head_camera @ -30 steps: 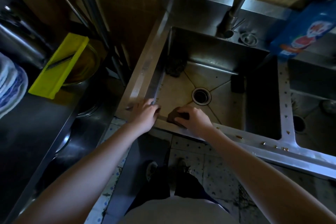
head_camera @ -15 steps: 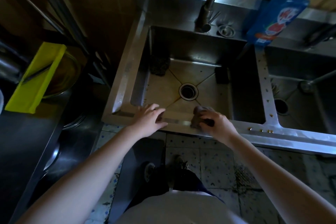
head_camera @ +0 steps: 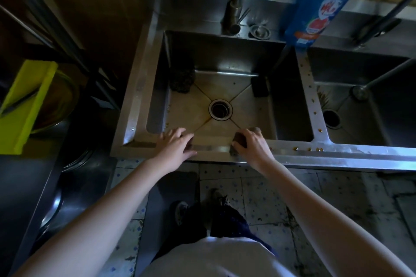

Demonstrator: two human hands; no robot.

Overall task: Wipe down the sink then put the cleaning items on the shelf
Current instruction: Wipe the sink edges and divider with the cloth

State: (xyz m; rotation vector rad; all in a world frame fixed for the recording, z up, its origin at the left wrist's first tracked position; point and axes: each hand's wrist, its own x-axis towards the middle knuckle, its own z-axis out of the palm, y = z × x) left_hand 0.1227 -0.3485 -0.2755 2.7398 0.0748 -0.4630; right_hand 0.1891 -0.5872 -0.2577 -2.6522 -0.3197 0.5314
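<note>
On the sink rim, left hand rests fingers spread; right hand grips sponge.

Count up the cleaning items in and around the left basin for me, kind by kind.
Sponges: 2 (brown sponge in right hand, black sponge)
Scouring pad: 1
Detergent bottle: 1
Total: 4

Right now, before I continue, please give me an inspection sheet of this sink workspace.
Surface: sink front rim dull; brown specks on divider.
Job's things: sponge on front rim; blue detergent bottle on back ledge.
Clutter: scourer and dark block in basin's far corners.
Hands: left hand rests on front rim; right hand grips sponge.
Cables: nothing seen.
Surroundings: second basin to the right; yellow board at left; tiled floor.
</note>
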